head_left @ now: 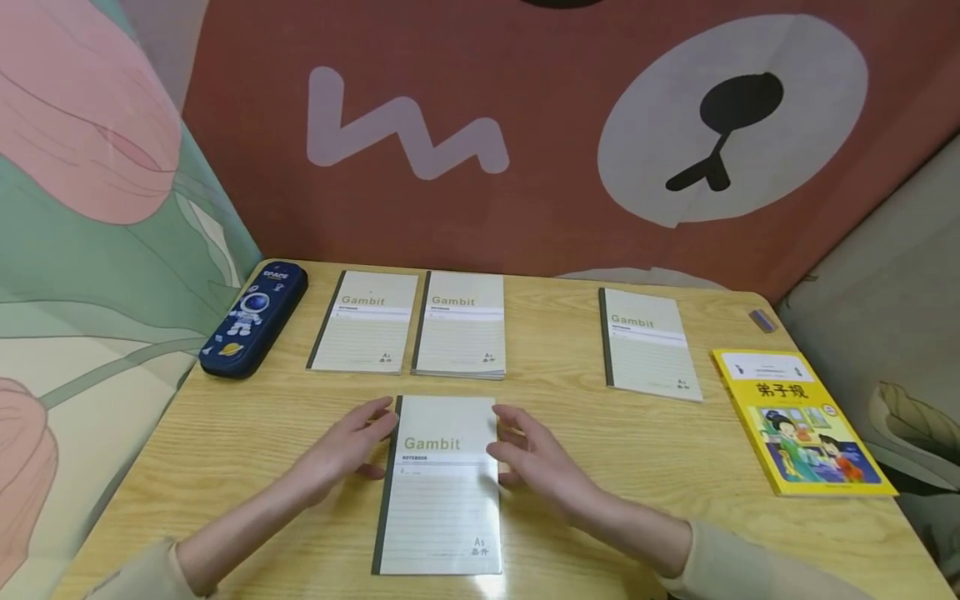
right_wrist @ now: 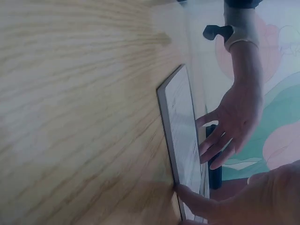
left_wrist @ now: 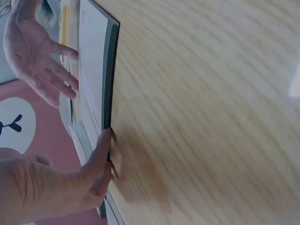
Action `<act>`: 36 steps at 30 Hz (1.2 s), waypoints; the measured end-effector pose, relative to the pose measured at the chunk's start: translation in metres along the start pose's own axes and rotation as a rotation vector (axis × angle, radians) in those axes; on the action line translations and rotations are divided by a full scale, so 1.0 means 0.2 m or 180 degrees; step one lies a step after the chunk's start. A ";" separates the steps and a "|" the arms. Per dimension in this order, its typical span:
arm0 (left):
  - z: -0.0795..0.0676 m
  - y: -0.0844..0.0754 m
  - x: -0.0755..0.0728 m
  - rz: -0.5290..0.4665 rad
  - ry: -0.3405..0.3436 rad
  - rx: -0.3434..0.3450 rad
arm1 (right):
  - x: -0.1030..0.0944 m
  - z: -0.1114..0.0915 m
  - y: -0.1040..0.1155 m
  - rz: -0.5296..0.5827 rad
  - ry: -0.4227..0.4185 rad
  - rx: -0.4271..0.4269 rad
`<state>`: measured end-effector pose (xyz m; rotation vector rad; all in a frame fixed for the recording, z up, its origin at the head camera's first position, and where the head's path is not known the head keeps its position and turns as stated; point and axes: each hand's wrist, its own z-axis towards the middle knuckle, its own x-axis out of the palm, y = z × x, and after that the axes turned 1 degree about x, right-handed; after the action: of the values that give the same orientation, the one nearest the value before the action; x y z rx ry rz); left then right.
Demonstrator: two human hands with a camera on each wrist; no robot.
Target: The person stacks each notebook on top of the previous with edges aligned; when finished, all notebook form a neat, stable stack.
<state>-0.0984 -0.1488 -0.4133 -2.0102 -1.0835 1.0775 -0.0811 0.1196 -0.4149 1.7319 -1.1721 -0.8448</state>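
Note:
A white Gambit notebook [head_left: 442, 508] with a dark spine lies flat on the table between the two hands. At its spine side is the left hand [head_left: 341, 450], its fingers spread loosely; in the left wrist view that hand's fingertips [left_wrist: 104, 140] meet the dark spine [left_wrist: 110, 70]. The right hand [head_left: 543, 458] stands at the opposite edge with relaxed fingers, and the right wrist view has its fingertip [right_wrist: 183, 191] against that edge. From the side the notebook looks thick; whether it is several stacked together I cannot tell.
Behind it lie two Gambit notebooks side by side [head_left: 363, 333] [head_left: 459, 337]. Another notebook [head_left: 651, 350] is further right, near a yellow picture book [head_left: 802, 433] and a small eraser [head_left: 763, 321]. A dark blue astronaut pencil case [head_left: 255, 321] sits at the table's far left.

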 end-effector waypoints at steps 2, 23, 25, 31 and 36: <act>-0.01 0.00 0.01 0.0038 0.0011 -0.0004 | 0.01 0.00 0.00 0.0055 -0.0028 0.0039; 0.01 0.00 -0.02 0.0110 0.0218 0.0086 | -0.01 0.03 0.01 0.0404 0.0234 0.0079; 0.00 -0.01 -0.04 0.0060 0.0247 0.0147 | -0.01 0.04 0.02 0.0421 0.0241 0.0031; 0.00 -0.06 -0.09 -0.0092 0.0336 0.0427 | -0.03 0.06 0.07 0.0436 0.0188 -0.0074; 0.02 -0.12 -0.12 -0.0101 0.0261 0.0573 | -0.07 0.09 0.12 0.0477 0.0161 -0.0165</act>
<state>-0.1187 -0.1582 -0.3879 -1.8722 -0.9386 1.0290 -0.1094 0.1233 -0.3987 1.5930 -1.2188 -0.7306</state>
